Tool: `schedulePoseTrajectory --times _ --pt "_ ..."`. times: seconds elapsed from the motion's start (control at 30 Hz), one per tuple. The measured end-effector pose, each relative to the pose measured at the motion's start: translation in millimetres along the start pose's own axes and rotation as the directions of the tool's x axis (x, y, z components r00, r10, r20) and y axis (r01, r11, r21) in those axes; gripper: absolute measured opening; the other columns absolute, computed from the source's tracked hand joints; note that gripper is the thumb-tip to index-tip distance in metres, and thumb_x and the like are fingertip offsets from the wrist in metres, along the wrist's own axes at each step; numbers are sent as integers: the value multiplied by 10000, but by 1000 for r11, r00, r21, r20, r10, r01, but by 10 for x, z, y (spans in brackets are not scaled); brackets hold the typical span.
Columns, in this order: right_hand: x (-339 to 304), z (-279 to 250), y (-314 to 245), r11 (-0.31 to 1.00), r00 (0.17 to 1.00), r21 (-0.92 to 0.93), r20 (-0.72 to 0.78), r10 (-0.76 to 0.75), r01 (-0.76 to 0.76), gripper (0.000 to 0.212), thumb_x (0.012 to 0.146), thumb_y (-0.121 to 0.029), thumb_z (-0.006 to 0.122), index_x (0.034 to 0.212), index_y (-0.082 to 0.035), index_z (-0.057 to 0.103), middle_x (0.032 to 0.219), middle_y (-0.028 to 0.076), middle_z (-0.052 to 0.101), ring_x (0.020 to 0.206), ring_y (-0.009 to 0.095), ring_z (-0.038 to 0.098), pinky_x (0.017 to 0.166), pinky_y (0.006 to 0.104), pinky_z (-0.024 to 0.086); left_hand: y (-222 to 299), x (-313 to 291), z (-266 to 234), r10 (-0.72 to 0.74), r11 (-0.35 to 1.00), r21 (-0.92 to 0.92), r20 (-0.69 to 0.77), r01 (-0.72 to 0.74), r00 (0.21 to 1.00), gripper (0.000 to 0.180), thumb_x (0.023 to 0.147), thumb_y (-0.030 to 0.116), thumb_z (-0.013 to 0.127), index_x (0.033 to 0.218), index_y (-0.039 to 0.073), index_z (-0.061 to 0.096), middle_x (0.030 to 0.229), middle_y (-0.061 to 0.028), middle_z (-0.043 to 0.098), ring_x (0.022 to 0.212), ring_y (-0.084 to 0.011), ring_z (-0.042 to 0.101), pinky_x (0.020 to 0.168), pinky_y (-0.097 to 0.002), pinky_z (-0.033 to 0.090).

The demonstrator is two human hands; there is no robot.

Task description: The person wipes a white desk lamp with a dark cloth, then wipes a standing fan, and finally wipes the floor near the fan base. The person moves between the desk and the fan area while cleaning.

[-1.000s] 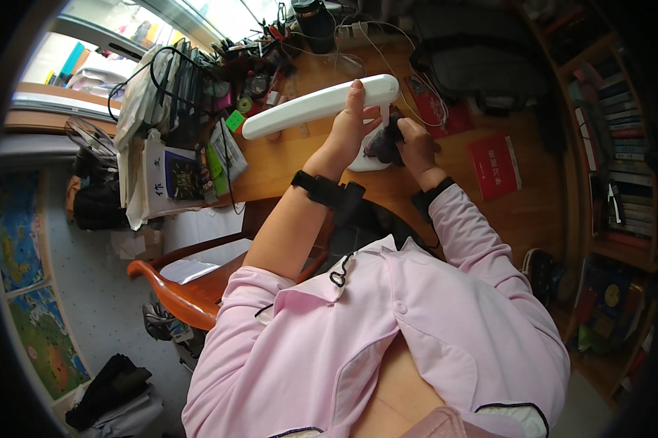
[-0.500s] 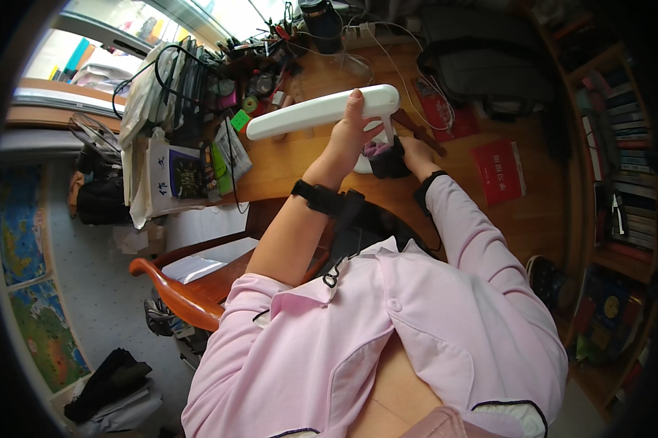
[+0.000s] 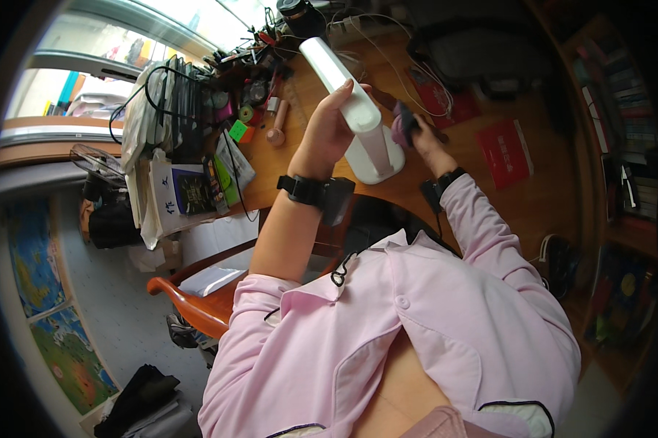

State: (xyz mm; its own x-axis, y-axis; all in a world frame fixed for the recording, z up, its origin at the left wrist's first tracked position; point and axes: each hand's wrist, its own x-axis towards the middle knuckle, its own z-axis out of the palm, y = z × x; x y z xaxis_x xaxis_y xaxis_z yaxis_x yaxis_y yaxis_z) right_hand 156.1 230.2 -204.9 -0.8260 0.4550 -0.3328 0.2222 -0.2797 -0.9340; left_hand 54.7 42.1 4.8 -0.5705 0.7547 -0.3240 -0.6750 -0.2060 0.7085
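Note:
A white desk lamp (image 3: 374,150) stands on the wooden desk, its long head pointing away from me toward the window side. My left hand (image 3: 327,130) is closed around the lamp near where the head meets the stem, thumb on the head's upper side. Its rounded base (image 3: 387,166) shows on the desk top. To the right of the stem, my right hand (image 3: 430,144) is closed on a crumpled dark and purple cloth (image 3: 403,125). The cloth looks slightly apart from the stem. Some fingers of both hands are hidden.
Stacked papers and folders (image 3: 170,117) stand at the left, beside a green puzzle cube (image 3: 238,131). A red booklet (image 3: 504,153) lies at the right, below a dark bag (image 3: 475,55). White cables (image 3: 395,55) cross the back. A wooden chair (image 3: 190,306) is lower left.
The lamp head has swung from pointing left to pointing away, with my left hand on it. My right hand and the cloth have moved farther away and right, uncovering the base.

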Motion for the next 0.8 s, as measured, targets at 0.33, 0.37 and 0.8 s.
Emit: schedulePoseTrajectory --times 0.33,0.37,0.8 --pt "-866 563 -812 689 771 -436 570 -286 578 409 1019 -260 480 1349 -18 467 1248 116 592 1150 195 555 941 327 464 -55 -98 75 -25 1000 18 -6 25 1000 370 957 284 579 1163 -23 590 882 -102 659 676 -208 650 639 -335 546" --pt "-874 564 -865 641 746 -450 589 -309 622 423 1020 -264 456 1360 -12 452 1261 150 588 1166 233 558 964 341 453 -26 -107 75 15 998 57 5 -15 1000 374 956 286 585 1167 -23 590 870 -101 655 676 -194 645 638 -325 542" --pt "-1141 657 -943 937 825 222 449 -343 269 487 970 -147 586 1417 -50 420 1275 81 558 1165 171 536 1001 316 439 108 -215 82 23 899 435 54 -44 998 385 933 286 665 1175 7 559 927 -43 630 788 -90 624 666 -239 518"
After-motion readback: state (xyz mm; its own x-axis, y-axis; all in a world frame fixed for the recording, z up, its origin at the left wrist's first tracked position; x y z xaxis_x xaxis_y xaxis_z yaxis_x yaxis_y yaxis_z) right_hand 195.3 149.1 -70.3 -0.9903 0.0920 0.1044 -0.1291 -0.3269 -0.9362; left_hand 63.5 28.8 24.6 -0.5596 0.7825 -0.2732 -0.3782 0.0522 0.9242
